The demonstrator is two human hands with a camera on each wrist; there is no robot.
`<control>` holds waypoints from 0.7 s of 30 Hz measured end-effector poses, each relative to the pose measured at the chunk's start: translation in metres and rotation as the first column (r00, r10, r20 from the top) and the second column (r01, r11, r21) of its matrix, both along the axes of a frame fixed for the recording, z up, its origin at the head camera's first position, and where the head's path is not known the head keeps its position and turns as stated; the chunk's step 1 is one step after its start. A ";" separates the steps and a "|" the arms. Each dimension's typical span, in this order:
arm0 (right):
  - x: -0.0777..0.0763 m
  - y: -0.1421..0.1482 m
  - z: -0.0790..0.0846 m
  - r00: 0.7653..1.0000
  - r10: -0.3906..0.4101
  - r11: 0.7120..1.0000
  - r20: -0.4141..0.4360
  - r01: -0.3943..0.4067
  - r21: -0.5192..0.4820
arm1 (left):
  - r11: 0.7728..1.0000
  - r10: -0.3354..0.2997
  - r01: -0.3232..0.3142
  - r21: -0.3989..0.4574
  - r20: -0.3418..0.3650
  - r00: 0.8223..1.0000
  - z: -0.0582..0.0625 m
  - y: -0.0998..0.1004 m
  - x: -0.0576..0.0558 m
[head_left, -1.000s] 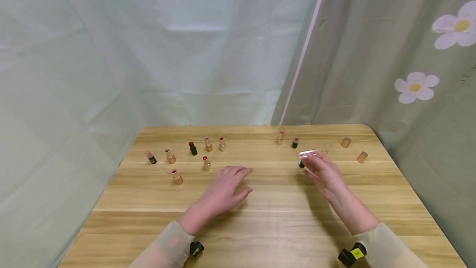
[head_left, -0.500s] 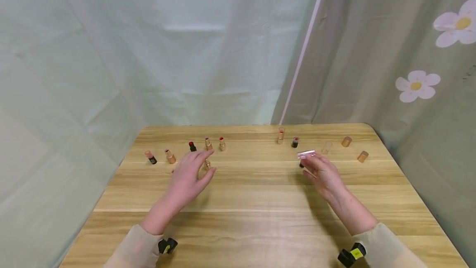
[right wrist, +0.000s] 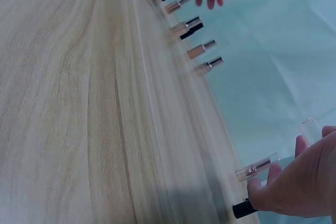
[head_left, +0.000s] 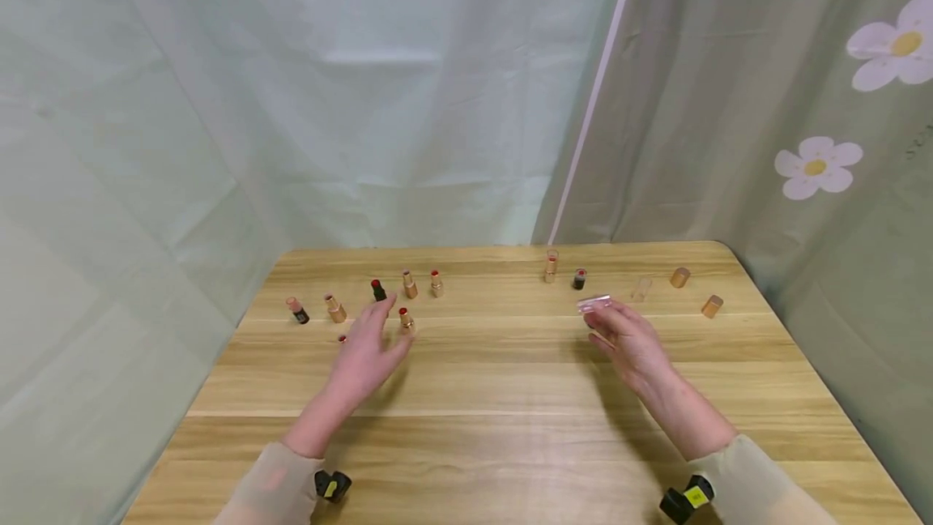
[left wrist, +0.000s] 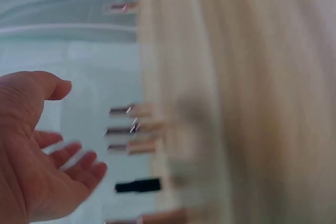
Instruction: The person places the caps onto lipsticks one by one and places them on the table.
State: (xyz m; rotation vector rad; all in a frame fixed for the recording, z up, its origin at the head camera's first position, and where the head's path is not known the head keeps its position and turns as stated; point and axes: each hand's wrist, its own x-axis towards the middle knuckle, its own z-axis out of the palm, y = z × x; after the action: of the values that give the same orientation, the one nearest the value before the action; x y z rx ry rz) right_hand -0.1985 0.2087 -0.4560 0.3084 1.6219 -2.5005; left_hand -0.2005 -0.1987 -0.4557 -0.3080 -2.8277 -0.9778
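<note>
My left hand [head_left: 364, 359] hovers over the left group of lipsticks, thumb and fingers spread, holding nothing. Between its thumb and fingertips in the head view appears a gold lipstick [head_left: 406, 318] with a red tip; the fingertips overlap a black lipstick [head_left: 378, 290]. Another lipstick [head_left: 342, 339] is mostly hidden behind this hand. In the left wrist view the same hand [left wrist: 47, 166] shows its fingers loosely bent, apart from the blurred lipsticks. My right hand [head_left: 630, 343] pinches a clear cap [head_left: 594, 304] above the table, partly covering a dark lipstick [head_left: 589, 321] below.
More uncapped lipsticks stand at the left, among them a black-based one [head_left: 298, 310] and a gold one [head_left: 335, 309]. Toward the back right are a clear-capped lipstick [head_left: 550, 267], a short black one [head_left: 579, 279], another clear cap [head_left: 641, 289] and gold caps [head_left: 712, 306]. A curtain [head_left: 437, 144] hangs behind the table.
My left hand has moved from the table's middle leftward to the lipsticks, then shifted only slightly. The right hand stays nearly in place with the clear cap, drifting a little left.
</note>
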 end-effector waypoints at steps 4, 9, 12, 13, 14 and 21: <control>0.000 -0.002 -0.002 1.000 0.020 1.000 -0.009 -0.020 0.012 | 0.996 0.054 -0.063 0.059 0.135 0.989 -0.017 0.011 -0.007; 0.000 -0.005 -0.004 0.999 0.030 0.999 -0.023 -0.030 0.011 | 0.987 0.128 -0.144 0.067 0.192 0.973 -0.029 0.017 -0.018; 0.001 -0.006 -0.005 0.999 0.033 0.999 -0.030 -0.032 0.015 | 0.987 0.149 -0.159 0.039 0.195 0.969 -0.033 0.018 -0.024; 0.001 -0.006 -0.005 0.999 0.030 0.999 -0.030 -0.030 0.016 | 0.986 0.152 -0.161 0.032 0.193 0.970 -0.034 0.018 -0.025; 0.001 -0.006 -0.005 0.999 0.032 0.999 -0.031 -0.032 0.018 | 0.987 0.153 -0.161 0.028 0.190 0.970 -0.035 0.019 -0.026; 0.002 -0.007 -0.007 1.000 0.024 0.999 -0.015 -0.024 0.024 | 0.989 0.145 -0.145 -0.010 0.132 0.980 -0.038 0.027 -0.029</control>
State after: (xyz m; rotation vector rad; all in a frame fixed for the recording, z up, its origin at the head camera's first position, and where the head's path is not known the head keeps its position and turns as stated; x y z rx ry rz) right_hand -0.1963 0.2017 -0.4628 0.2718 1.6529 -2.4735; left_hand -0.2298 -0.1722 -0.4933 -0.0359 -2.9186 -1.0023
